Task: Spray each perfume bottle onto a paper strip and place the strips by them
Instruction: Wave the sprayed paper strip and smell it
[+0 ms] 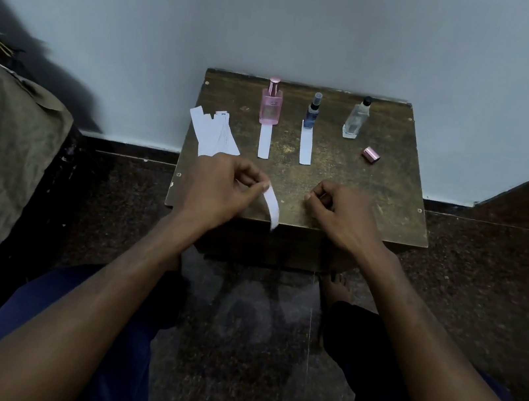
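Your left hand (220, 186) pinches a fresh paper strip (271, 206) at frame centre while your right hand (341, 209) hangs curled and empty, so with strips already below the pink bottle (270, 104) and blue bottle (312, 114), I judge the clear bottle (356, 119) at upper right needs spraying next.

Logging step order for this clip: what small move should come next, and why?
Probably the right hand reaches for the clear bottle. The pink bottle and blue bottle already have strips before them; the clear one has none, and the left hand pinches a fresh strip.
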The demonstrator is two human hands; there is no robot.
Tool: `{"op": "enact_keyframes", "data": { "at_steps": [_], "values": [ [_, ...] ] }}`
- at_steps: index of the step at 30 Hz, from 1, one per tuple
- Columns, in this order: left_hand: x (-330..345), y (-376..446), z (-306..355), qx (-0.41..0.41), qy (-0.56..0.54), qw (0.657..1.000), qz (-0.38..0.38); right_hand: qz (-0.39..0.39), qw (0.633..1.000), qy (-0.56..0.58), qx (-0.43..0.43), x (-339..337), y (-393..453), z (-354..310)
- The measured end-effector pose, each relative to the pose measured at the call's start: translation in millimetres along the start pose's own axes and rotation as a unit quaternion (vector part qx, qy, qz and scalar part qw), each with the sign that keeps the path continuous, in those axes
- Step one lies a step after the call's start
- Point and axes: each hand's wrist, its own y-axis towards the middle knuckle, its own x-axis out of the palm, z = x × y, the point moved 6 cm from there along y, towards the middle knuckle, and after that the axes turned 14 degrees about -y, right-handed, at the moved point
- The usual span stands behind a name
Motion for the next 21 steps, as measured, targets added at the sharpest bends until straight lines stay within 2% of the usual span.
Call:
{"op": "enact_keyframes", "data": {
  "at_steps": [2,3,5,6,7,8,10,11,12,13,15,16,18,19,20,21],
  "values": [
    [4,-1,1,-0.037,-0.115,0.992,-0.045,-0.002,1.0,-0.001,0.0,0,0,0],
    [8,-4,4,-0.07,-0.227,0.966,-0.097,-0.002,1.0,-0.003,-0.001,0,0,1],
    [17,-13,20,-0.108,-0.474,0.85,-0.202,-0.004,1.0,0.002,-0.002,0,0,1],
    [18,-16,27,-0.106,-0.541,0.805,-0.22,-0.004,1.0,0.006,-0.002,1,0,1],
    [18,-14,25,-0.1,-0.559,0.797,-0.205,-0.002,1.0,0.007,-0.003,0,0,1],
    [16,-10,19,-0.093,-0.511,0.839,-0.162,0.0,1.0,0.005,-0.003,0,0,1],
    [3,-2,8,-0.053,-0.237,0.969,-0.04,0.004,1.0,0.001,-0.003,-1,-1,-1],
    [-2,0,4,-0.038,-0.106,0.994,0.002,0.003,1.0,0.0,-0.002,-1,0,-1],
    [-5,0,4,-0.029,-0.044,0.998,0.025,-0.001,1.0,0.002,-0.002,-1,-1,-1],
    [-5,0,3,-0.024,-0.057,0.998,0.026,-0.003,1.0,0.004,-0.001,-1,0,-1],
    [2,2,-2,-0.046,-0.219,0.974,-0.032,-0.004,1.0,0.0,-0.001,-1,-1,-2],
    [7,-1,2,-0.078,-0.335,0.936,-0.077,-0.006,1.0,-0.006,0.0,-1,-1,-2],
    [17,-8,16,-0.128,-0.543,0.818,-0.141,-0.008,1.0,-0.009,0.002,-3,-1,-2],
    [18,-9,20,-0.131,-0.576,0.795,-0.14,-0.005,1.0,-0.007,0.0,-3,-1,-2],
    [16,-7,17,-0.127,-0.548,0.818,-0.116,-0.002,1.0,-0.004,-0.002,-3,-2,-2],
    [12,-3,9,-0.108,-0.436,0.89,-0.084,-0.001,1.0,-0.002,-0.002,-2,-2,-2]
  ]
}}
